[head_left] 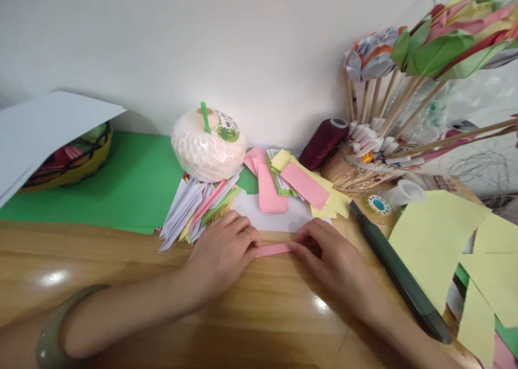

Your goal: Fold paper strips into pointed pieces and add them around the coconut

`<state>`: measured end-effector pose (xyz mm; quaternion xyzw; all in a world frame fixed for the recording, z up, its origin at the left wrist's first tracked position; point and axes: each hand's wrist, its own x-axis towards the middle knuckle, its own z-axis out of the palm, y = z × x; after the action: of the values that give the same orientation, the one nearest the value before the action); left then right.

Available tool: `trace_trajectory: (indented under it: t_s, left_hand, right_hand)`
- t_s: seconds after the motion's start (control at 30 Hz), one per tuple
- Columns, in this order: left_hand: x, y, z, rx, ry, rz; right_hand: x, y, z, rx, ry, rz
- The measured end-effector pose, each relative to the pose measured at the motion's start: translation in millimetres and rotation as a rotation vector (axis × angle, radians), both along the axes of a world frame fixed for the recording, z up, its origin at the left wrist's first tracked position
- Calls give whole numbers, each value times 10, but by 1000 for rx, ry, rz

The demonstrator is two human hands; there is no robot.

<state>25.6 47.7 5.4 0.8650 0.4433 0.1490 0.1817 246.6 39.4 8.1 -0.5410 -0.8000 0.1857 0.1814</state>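
Note:
A narrow pink paper strip stretches between my hands, low over the wooden table. Its left end is pinched by my left hand, which wears a ring. My right hand grips the other end, fingers closed. Just beyond lie pink paper rectangles with yellow and green-edged ones, on a white sheet. Beside my left hand is a bundle of folded paper pieces in white, pink, green and yellow. My fingers hide both ends of the strip.
A net-wrapped coconut stands behind the folded pieces. Green sheets and a basket lie left. To the right are a dark cutter, yellow paper, a thread spool and a wooden pot of paper flowers.

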Motion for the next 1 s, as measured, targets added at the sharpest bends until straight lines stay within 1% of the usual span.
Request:
trace_trajectory:
  t_s: [0.13,0.3,0.43,0.53,0.63,0.83,0.93,1.0]
  left_hand:
    - [0,-11,-14,19,-12,-16]
    - [-12,-34,-19,4,-30,-18]
    - [-6,-43,-9,13,-31,-12]
    - [3,-35,-5,19,-16,-17]
    - [8,-19,-9,19,-24,6]
    - [7,-29,-24,17,-176,-17]
    - [12,-58,-14,-22,-253,-2]
    - [21,-76,3,-18,-318,-32]
  right_hand:
    - [7,9,3,21,-41,7]
    - [12,14,-4,52,-13,42]
    - [-26,-7,-22,116,42,114]
    - [-64,-18,-17,130,15,139]
    - [-79,-27,-18,134,13,140]
    - [-54,-74,-51,213,49,152]
    - [-68,-110,-18,232,86,166]
    - [-90,-134,20,243,106,216]
